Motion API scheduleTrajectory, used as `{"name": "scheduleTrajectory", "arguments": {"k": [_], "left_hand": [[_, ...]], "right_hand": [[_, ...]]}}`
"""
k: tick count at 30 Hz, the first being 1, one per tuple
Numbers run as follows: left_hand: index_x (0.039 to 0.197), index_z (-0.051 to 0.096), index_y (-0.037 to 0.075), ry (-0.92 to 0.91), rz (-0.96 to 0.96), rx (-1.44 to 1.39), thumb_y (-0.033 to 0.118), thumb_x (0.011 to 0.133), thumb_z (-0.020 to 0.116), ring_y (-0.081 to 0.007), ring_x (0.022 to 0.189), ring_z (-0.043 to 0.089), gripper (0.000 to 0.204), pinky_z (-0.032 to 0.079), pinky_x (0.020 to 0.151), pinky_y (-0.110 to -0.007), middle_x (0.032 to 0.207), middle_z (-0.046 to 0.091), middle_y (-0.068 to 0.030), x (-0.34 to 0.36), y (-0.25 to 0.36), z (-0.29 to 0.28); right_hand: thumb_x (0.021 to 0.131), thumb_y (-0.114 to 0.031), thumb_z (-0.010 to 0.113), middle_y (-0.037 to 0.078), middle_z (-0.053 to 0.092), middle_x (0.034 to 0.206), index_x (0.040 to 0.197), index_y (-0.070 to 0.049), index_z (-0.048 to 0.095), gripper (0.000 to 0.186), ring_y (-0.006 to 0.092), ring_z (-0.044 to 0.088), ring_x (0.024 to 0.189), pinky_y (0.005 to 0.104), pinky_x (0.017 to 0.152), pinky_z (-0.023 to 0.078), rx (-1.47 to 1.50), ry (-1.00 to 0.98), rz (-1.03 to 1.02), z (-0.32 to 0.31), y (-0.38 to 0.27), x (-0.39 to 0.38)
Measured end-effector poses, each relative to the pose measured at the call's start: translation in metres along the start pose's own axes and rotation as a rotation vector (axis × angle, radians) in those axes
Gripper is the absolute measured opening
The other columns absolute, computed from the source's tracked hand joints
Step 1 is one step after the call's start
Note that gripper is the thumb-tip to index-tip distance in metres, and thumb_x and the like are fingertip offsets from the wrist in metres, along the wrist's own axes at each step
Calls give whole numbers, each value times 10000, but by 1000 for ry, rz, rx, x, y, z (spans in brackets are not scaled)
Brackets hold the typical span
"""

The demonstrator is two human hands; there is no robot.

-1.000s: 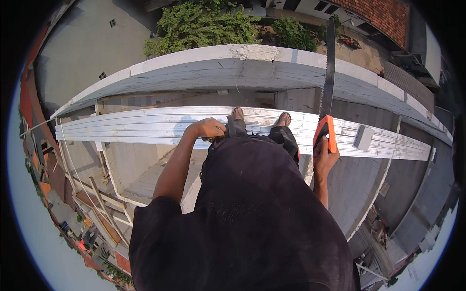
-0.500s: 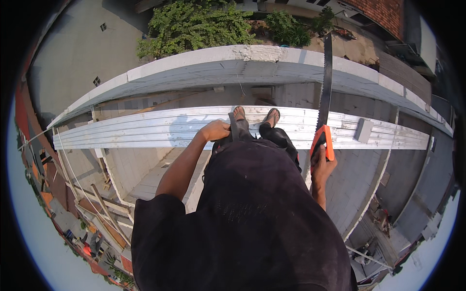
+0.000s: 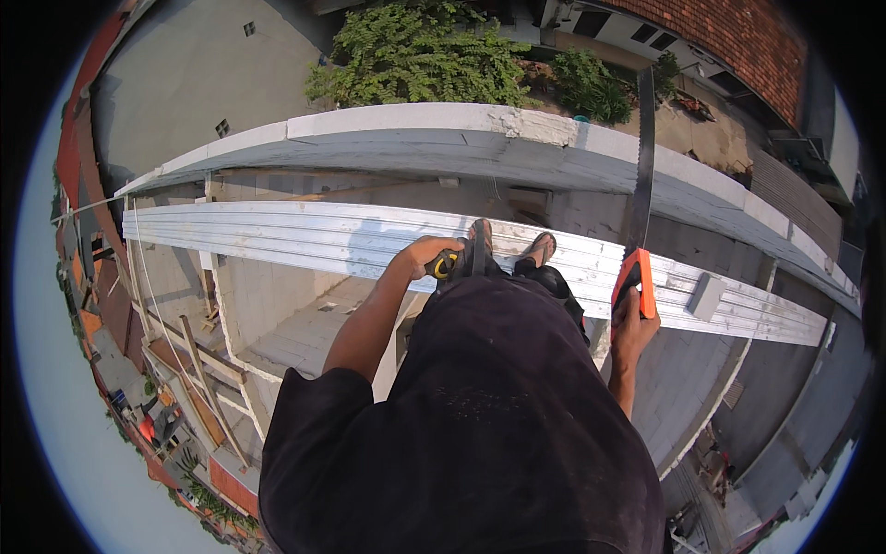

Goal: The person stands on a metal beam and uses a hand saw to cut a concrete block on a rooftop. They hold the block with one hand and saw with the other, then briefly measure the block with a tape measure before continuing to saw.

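My right hand [image 3: 635,323] is wrapped round the orange handle of a handsaw [image 3: 644,175], whose long dark blade points up and away from me with the teeth on its left side. My left hand [image 3: 428,255] is closed on a small black-and-yellow tape measure [image 3: 445,265] beside my left hip, and its fingers partly cover it. Beneath my sandalled feet lies a long silver ribbed metal plank [image 3: 305,235]. On the plank to the right rests a small grey block [image 3: 707,296].
Past the plank runs a pale block wall [image 3: 388,125], chipped on top near its middle. Walled rooms lie far below on the near side [image 3: 295,323]. Wooden poles [image 3: 210,388] stand at left. Green bushes [image 3: 420,55] and a tiled roof [image 3: 738,46] are beyond the wall.
My left hand has come up from the dark strap at my waist, and the tape measure now shows in it. The view has turned slightly; the saw stays in my right hand.
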State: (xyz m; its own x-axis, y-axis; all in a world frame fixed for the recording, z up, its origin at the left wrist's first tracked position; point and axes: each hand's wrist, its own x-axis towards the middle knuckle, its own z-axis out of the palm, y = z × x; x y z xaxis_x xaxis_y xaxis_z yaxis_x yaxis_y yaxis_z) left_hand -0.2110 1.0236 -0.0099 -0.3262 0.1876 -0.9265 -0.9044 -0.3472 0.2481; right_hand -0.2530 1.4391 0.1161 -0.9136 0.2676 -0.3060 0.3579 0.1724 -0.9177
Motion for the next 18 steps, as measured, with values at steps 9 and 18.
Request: {"name": "scheduleTrajectory", "arguments": {"k": [9,18], "left_hand": [[1081,717,-17,-78,-32,-65,200,979,685,-199,810,752,242,640,725,-337,1003,753,-124,9,-9,-13],[1152,731,-38,152,-4,490,226,968,696,-178,801,739,324,619,697,-323,1009,762,-123,-14,20,48]], "right_hand": [[1016,-210,672,-7,530,615,807,-30,587,289,77,469,501,274,474,357,-101,-95,55,-8,7,2],[999,-215,684,-13,567,704,884,20,651,264,77,471,645,289,590,390,-120,-139,105,-19,8,19]]}}
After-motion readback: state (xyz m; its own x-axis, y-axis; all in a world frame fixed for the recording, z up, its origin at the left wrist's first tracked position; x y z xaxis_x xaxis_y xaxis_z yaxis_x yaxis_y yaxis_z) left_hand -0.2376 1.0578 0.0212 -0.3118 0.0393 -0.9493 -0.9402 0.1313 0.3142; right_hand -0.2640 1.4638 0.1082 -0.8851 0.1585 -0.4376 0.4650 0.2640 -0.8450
